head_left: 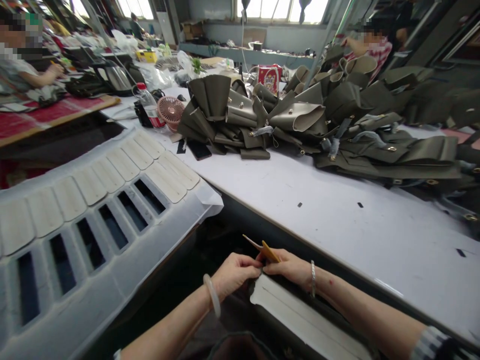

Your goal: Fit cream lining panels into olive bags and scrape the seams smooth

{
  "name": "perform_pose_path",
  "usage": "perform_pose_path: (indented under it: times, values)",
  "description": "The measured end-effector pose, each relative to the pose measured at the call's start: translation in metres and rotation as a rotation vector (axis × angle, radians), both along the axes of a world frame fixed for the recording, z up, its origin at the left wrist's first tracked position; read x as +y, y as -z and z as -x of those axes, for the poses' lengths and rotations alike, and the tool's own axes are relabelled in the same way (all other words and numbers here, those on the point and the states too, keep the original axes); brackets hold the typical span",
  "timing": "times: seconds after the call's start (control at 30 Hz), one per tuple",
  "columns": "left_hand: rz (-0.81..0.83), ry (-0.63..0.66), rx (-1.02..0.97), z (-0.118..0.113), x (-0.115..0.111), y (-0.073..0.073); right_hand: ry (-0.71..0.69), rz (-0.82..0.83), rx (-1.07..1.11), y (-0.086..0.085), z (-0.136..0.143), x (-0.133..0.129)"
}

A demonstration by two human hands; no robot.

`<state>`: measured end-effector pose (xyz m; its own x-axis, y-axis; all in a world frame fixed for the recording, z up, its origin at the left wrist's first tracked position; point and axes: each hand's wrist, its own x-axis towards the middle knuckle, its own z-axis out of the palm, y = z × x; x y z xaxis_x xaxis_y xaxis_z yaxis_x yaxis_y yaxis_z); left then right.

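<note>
Legible lettering: none. Red printed bag (269, 77), upper centre of frame: pale markings on its front, too small and blurred to read. Bottle (148, 102), upper left: red label (156, 121), wording likewise unreadable

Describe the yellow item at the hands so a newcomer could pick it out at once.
Start at the long white table, then drop below its near edge to the right hand, which wears a silvery bracelet. The yellow item pokes up from its grip; its colour sets it apart from the white-faced piece just below.
</note>
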<state>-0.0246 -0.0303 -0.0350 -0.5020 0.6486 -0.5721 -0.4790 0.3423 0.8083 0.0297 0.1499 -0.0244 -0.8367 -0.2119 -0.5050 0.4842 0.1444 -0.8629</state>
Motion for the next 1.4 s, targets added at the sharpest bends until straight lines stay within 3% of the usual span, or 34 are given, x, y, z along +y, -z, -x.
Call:
perform_pose_path:
  times: [0.23, 0.43, 0.63, 0.8, 1.0, 1.17, 1.27, 1.4]
  values:
    - [0.039, 0.004, 0.087, -0.001, 0.005, 0.006, -0.029, -0.121, 0.058, 0.003, 0.001, -0.005]
    - [-0.037, 0.001, 0.207, -0.004, 0.010, 0.008, -0.005, -0.218, 0.102, 0.012, 0.000, -0.010]
    - [-0.139, 0.029, 0.091, -0.011, 0.001, 0.007, 0.007, -0.321, 0.068, 0.004, -0.013, 0.005]
    - [-0.249, 0.005, -0.005, -0.023, -0.012, 0.014, 0.041, -0.416, 0.073, 0.003, -0.028, 0.007]
    - [-0.211, 0.006, 0.275, -0.028, -0.010, 0.021, 0.016, -0.466, 0.071, 0.005, -0.027, 0.002]
    - [-0.212, -0.024, 0.365, -0.031, -0.007, 0.026, -0.011, -0.492, 0.068, 0.004, -0.023, -0.002]
    - [-0.253, -0.049, 0.265, -0.034, -0.006, 0.030, 0.013, -0.527, 0.055, -0.002, -0.022, -0.003]
    - [-0.348, -0.136, -0.121, -0.042, -0.011, 0.036, 0.141, -0.659, 0.083, -0.024, -0.029, 0.002]
